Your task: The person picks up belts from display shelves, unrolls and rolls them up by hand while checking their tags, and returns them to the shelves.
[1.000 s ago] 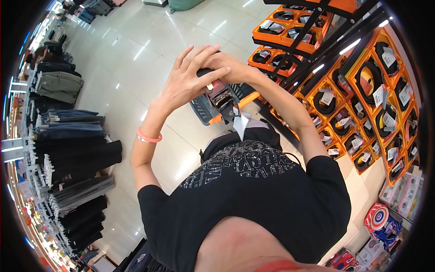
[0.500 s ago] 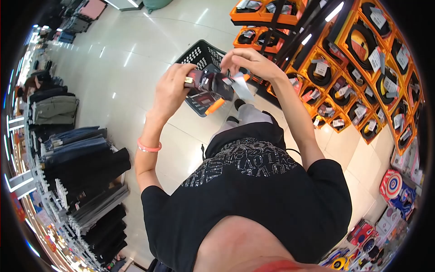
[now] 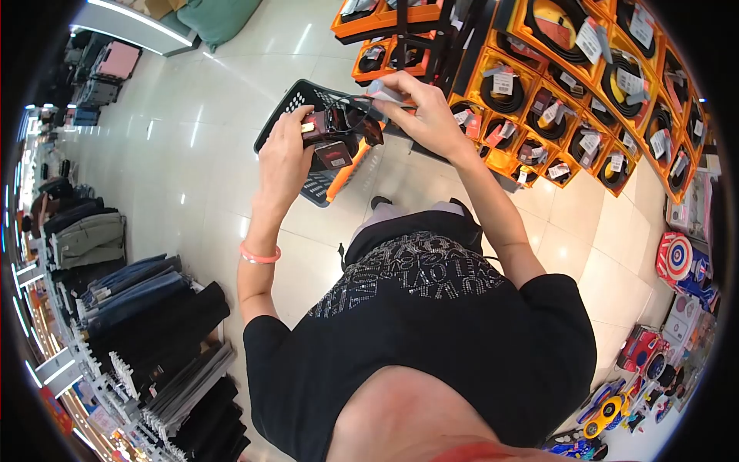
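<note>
My left hand is closed around one side of a dark coiled belt, which has a shiny gold-coloured part by my fingers. A dark card tag with red print hangs from it. On the other side, my right hand pinches a pale tag near the belt's far end. Below both hands is a dark perforated shopping basket with an orange handle. My hands and the belt hide much of its inside.
An orange rack of coiled, tagged belts rises on the right. Trousers hang along the left. Boxed toys stand at lower right, suitcases at upper left. A green bag lies on the tiled floor.
The view has shifted, so the basket and rack sit further left. The belt has turned and its dark tag now faces me. My right hand has drawn the pale tag upward.
</note>
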Motion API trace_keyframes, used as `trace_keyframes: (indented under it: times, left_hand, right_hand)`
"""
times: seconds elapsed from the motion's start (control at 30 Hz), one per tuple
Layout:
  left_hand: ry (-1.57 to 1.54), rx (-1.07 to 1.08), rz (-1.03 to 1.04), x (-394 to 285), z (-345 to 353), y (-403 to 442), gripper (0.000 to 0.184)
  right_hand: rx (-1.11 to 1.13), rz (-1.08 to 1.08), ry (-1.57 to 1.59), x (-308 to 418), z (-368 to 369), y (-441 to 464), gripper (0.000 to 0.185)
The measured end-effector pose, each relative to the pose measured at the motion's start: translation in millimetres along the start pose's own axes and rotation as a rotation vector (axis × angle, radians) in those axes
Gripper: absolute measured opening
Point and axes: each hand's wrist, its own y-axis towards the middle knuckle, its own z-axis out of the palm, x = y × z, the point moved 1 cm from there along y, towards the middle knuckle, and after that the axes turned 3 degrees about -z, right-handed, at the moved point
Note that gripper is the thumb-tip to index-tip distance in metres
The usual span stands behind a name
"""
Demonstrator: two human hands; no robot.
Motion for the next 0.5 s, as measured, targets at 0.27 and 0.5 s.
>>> trace_keyframes:
  times: [0.27, 0.5]
  left_hand:
    - [-0.05, -0.024, 0.003, -55.9, 44.0, 7.1, 0.06]
    - [-0.196, 0.026, -0.096, -136.1, 90.2, 11.6, 0.056]
  right_hand:
    - [-0.198, -0.379, -0.443, 35.2, -43.3, -45.8, 0.035]
    - [-0.244, -0.287, -0.398, 41.6, -105.8, -123.9, 0.056]
